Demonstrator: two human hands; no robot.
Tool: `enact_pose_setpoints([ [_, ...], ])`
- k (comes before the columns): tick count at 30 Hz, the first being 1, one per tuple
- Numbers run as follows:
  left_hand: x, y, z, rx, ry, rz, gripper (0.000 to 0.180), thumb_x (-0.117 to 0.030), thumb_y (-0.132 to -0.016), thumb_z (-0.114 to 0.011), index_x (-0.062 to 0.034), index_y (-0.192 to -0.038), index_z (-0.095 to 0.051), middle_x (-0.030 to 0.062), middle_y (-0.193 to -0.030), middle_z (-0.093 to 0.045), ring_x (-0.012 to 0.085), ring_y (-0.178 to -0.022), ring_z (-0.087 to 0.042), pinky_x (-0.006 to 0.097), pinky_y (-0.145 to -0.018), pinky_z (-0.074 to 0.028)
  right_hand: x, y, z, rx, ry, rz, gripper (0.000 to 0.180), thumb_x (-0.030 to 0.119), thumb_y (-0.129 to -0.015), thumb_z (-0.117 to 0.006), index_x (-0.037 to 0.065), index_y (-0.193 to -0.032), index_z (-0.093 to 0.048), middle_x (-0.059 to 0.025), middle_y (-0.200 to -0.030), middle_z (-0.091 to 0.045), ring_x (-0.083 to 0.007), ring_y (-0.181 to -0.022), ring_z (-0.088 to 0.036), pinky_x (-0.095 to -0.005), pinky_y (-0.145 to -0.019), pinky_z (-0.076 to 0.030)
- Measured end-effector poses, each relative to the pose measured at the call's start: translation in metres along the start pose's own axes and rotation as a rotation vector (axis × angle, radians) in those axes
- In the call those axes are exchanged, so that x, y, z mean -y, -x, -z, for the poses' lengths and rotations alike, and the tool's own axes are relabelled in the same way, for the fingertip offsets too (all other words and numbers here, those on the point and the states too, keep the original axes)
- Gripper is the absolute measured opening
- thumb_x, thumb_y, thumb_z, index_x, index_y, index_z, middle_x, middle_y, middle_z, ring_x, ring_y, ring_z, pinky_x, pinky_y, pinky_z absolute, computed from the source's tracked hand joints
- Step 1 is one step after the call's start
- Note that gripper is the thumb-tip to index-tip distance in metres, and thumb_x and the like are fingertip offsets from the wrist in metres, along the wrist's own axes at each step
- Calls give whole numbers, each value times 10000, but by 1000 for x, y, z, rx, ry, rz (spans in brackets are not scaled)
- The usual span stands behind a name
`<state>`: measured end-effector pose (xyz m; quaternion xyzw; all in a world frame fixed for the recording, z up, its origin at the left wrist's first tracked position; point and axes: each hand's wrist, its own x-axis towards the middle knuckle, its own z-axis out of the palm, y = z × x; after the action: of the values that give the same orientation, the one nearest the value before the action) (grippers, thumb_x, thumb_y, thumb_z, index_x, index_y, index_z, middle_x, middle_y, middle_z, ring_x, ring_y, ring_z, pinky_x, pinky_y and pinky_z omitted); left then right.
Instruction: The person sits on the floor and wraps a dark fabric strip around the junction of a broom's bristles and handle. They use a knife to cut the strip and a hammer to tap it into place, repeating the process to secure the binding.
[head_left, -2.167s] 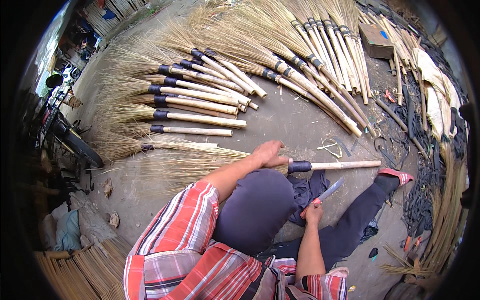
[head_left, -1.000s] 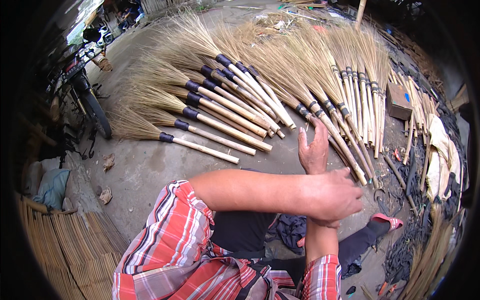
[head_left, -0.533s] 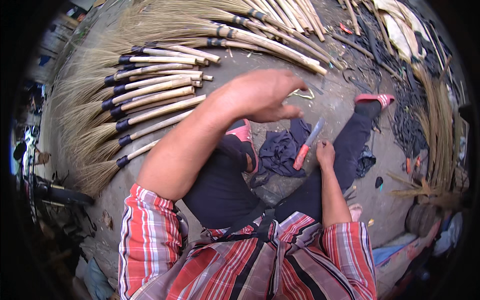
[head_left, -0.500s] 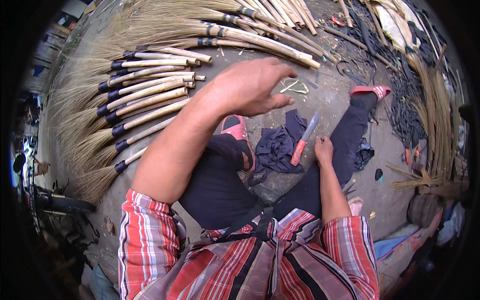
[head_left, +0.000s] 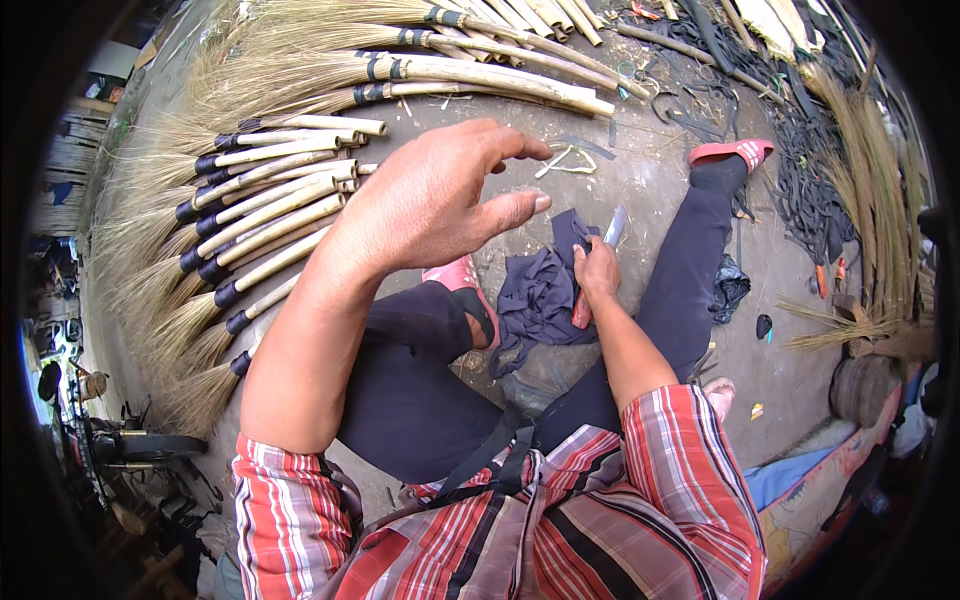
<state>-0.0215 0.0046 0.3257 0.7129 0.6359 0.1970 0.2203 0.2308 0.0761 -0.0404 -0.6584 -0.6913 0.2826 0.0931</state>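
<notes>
Seated person, viewed from above: plaid red-and-white shirt (head_left: 560,530) at the lower edge, dark trousers, legs out over a concrete floor (head_left: 660,180).

Right hand (head_left: 597,272) low, between the legs, fingers wrapped round the reddish handle of a knife (head_left: 596,268); the pale blade sticks out past the knuckles and points away from the body. The hand rests on or just over a crumpled dark cloth (head_left: 540,295) lying on the floor between the knees.

Left hand (head_left: 435,195) raised nearer the camera, palm down, fingers spread and lightly curled, holding nothing. It hovers above the bent left knee and the pink sandal (head_left: 462,290) on that foot. No contact with anything visible.

Right leg stretched out, its red sandal (head_left: 730,152) at the far end. A small loop of pale strip (head_left: 565,160) lies on the floor just beyond the left fingertips.

Further out on the left: a row of finished grass brooms (head_left: 250,215) laid side by side, pale bamboo handles with black bindings, brush ends fanned outward. More brooms (head_left: 430,70) with longer handles run across the far top.

Far right: a heap of black rubber strips (head_left: 810,190), loose bundles of broom grass (head_left: 870,200), and a round woven object (head_left: 860,390) near the edge.
</notes>
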Motion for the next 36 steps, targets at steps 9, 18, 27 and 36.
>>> enact_pose_setpoints([
  [9,10,-11,-5,7,122,98,475,-348,-992,-759,-47,-1354,-699,158,-1258,-757,252,-1100,-750,378,-845,-599,27,-40,21,147,-688,-91,238,239,-985,-666,15,-1063,-679,-58,-908,-685,-186,-767,-649,-355,-716,-554],
  [18,25,-21,-16,131,404,205,616,-571,-1042,-637,-8,-1266,-745,155,-1108,-784,207,-1012,-743,344,-893,-571,158,10,236,386,-1217,321,206,212,-1069,-633,35,-1159,-578,-37,-859,-672,-86,-623,-691,-176,-401,-435],
  [27,20,-27,-27,151,1312,241,1177,-957,-922,-155,-18,-1515,-542,158,-1269,-741,221,-1125,-740,366,-987,-559,187,99,268,561,-1176,526,189,104,-1077,-571,-19,-1215,-536,-158,-1126,-709,-183,-853,-764,-229,-552,-573],
  [36,23,-24,-19,-187,1134,294,391,-404,-1104,-595,-55,-1257,-684,47,-1120,-761,147,-1019,-752,355,-889,-633,144,114,221,511,-1140,307,151,101,-1074,-593,-6,-1176,-561,-90,-1025,-690,-145,-851,-737,-254,-632,-576],
])
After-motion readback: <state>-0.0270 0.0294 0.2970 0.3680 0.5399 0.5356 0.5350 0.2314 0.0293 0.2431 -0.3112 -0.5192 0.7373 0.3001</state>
